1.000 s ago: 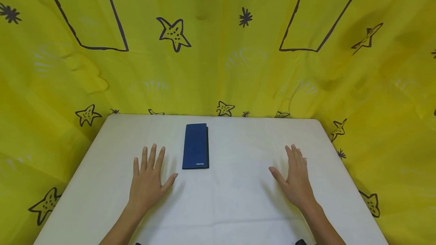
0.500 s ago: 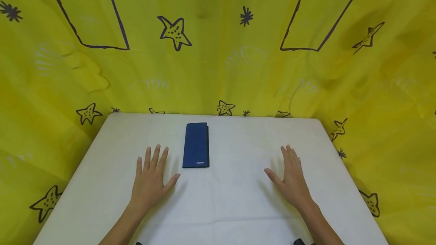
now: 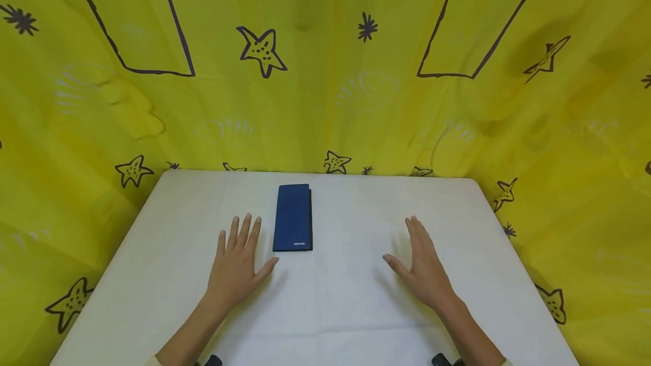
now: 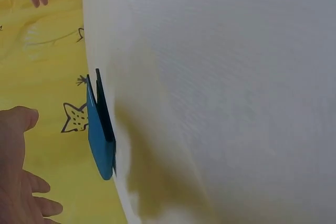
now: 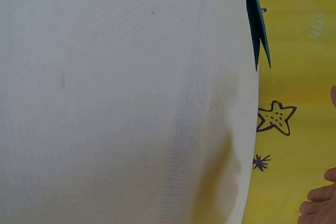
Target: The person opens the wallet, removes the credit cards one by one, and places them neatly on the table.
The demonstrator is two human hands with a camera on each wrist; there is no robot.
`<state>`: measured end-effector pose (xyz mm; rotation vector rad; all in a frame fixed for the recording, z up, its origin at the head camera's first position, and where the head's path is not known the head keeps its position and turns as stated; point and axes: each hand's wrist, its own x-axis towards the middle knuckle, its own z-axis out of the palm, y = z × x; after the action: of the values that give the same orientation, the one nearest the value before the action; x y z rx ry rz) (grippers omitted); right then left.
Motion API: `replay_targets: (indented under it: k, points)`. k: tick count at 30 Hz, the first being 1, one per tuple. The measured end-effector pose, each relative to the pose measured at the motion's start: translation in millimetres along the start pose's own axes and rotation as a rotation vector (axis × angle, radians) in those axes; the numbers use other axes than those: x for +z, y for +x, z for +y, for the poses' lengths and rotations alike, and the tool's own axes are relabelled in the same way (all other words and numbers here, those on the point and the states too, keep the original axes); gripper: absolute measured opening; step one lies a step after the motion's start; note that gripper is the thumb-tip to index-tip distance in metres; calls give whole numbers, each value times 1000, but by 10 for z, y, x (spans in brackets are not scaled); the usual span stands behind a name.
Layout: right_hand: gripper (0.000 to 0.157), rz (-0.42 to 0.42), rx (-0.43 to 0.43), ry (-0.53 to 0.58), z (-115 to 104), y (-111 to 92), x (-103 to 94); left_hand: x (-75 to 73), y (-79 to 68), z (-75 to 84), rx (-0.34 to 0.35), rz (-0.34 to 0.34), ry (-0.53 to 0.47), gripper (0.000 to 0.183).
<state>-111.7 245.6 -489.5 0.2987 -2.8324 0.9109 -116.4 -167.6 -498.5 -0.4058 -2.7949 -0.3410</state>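
A long dark blue wallet [image 3: 293, 216], with a small pale mark at its near end, lies folded on the white table. Its two halves gape slightly apart in the left wrist view, where the wallet [image 4: 98, 135] shows from its edge. My left hand [image 3: 234, 273] hovers just left of and nearer than the wallet, fingers spread and thumb toward it, not touching. On the other side, farther off, my right hand [image 3: 426, 273] hovers with fingers extended and thumb apart. Both hands hold nothing, and their shadows fall on the cloth.
A white cloth with faint creases covers the table [image 3: 356, 298]. Behind it and at both sides hangs a yellow curtain [image 3: 315, 100] printed with starfish and shells. Dark wrist straps show at the lower edge of the head view.
My left hand has shifted rightward, closer to the wallet. My right hand has drifted leftward, so the hands are nearer each other. The wallet stays where it was.
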Motion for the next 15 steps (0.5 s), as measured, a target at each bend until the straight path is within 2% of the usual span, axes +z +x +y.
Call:
replay_targets:
  k: [4, 15]
  points:
    - [98, -9, -5, 3, -38, 17, 26, 17, 45, 56, 10, -25, 13, 94]
    - [97, -24, -20, 4, -100, 31, 115, 103, 196, 232, 56, -85, -38, 94]
